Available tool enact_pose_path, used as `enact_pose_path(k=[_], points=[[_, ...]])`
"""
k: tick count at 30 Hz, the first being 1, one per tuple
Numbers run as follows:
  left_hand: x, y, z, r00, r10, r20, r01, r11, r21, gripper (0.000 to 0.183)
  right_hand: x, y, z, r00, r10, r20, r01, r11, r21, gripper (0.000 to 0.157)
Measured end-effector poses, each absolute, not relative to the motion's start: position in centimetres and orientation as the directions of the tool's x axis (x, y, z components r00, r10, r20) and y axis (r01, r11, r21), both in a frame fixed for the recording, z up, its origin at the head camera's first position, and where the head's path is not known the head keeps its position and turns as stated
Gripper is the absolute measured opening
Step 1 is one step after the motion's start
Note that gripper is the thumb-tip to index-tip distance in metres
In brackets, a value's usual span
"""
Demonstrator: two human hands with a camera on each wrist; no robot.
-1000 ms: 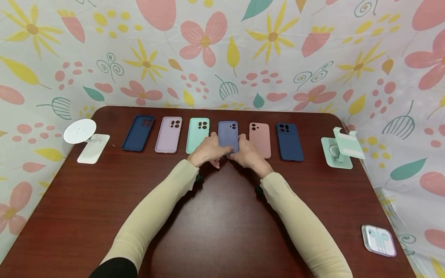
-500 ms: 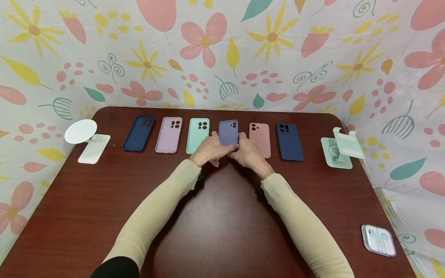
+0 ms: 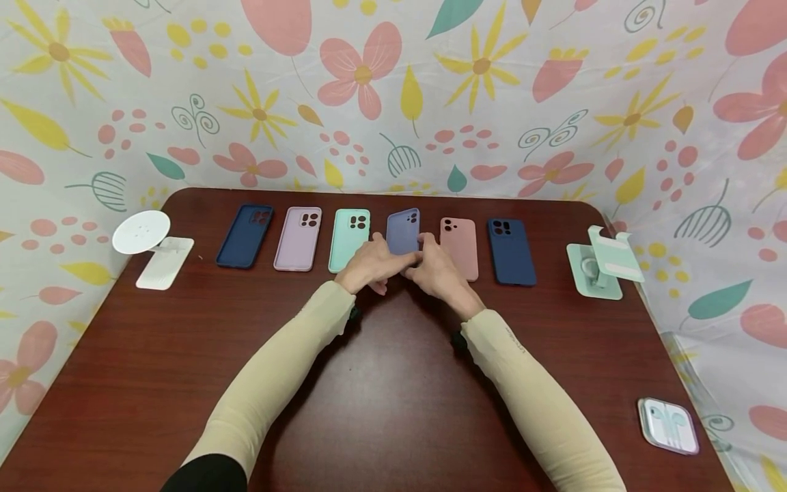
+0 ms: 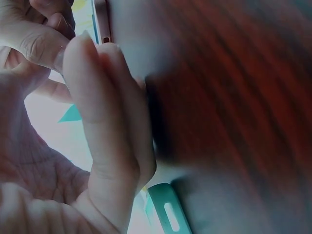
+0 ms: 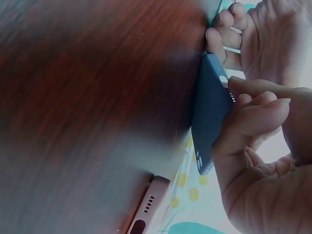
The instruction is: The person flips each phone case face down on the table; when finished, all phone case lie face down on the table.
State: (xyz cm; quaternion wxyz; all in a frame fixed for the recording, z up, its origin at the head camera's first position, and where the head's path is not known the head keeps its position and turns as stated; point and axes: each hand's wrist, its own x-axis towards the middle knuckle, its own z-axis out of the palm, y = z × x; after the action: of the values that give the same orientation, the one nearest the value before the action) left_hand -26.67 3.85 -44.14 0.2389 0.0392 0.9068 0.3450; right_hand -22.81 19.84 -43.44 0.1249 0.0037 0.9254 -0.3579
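Note:
A periwinkle phone case (image 3: 402, 231) stands tilted off the table between my two hands, its right side raised. At its left and bottom edges, my left hand (image 3: 371, 262) holds it, the thumb stretched across the lower end. My right hand (image 3: 435, 268) grips the right side near the bottom. The right wrist view shows the same case (image 5: 209, 109) edge-on, with the right fingers (image 5: 226, 136) along its side. Hands cover its lower part in the head view, and I cannot make it out in the left wrist view. A mint case (image 3: 349, 239) lies left, a pink case (image 3: 461, 249) right.
Farther along the row lie a lilac case (image 3: 298, 239) and two navy cases, one left (image 3: 244, 236), one right (image 3: 512, 251). A white stand (image 3: 166, 263) and a mint stand (image 3: 595, 270) flank them. Boxed earphones (image 3: 668, 425) lie at the table's right edge (image 3: 707, 437).
The periwinkle case has tilted, its right side rising and its face turning leftward. My left thumb has slid from its face to the lower edge. Both hands otherwise stay nearly in place.

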Motion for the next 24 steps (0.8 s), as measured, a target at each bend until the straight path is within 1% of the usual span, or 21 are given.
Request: enact_pose_path(k=[5,9,13,24], points=[[-26.78,3.69,-44.14,-0.876,0.247,-0.415,-0.098,0.751,0.653,0.123,-22.78,19.9,-43.35,-0.963,-0.089,-0.256,0.121,0.704,-0.7,0.083],[-26.81,3.62,-44.16,-0.874,0.251,-0.415,-0.1,0.744,0.661,0.116,-22.73,19.92,-43.19,-0.961,-0.086,-0.262,0.134,0.685,-0.716,0.082],[-26.78,3.67,-44.14,-0.874,0.248,-0.418,-0.112,0.735,0.669,0.109,-22.64,19.91,-43.09,-0.968,-0.086,-0.237,0.115,0.687,-0.718,0.082],[-26.52,3.78,-44.13,-0.87,0.252,-0.423,-0.144,0.69,0.709,0.107,-22.53,19.93,-43.48,-0.986,-0.096,-0.136,0.035,0.679,-0.733,0.079]])
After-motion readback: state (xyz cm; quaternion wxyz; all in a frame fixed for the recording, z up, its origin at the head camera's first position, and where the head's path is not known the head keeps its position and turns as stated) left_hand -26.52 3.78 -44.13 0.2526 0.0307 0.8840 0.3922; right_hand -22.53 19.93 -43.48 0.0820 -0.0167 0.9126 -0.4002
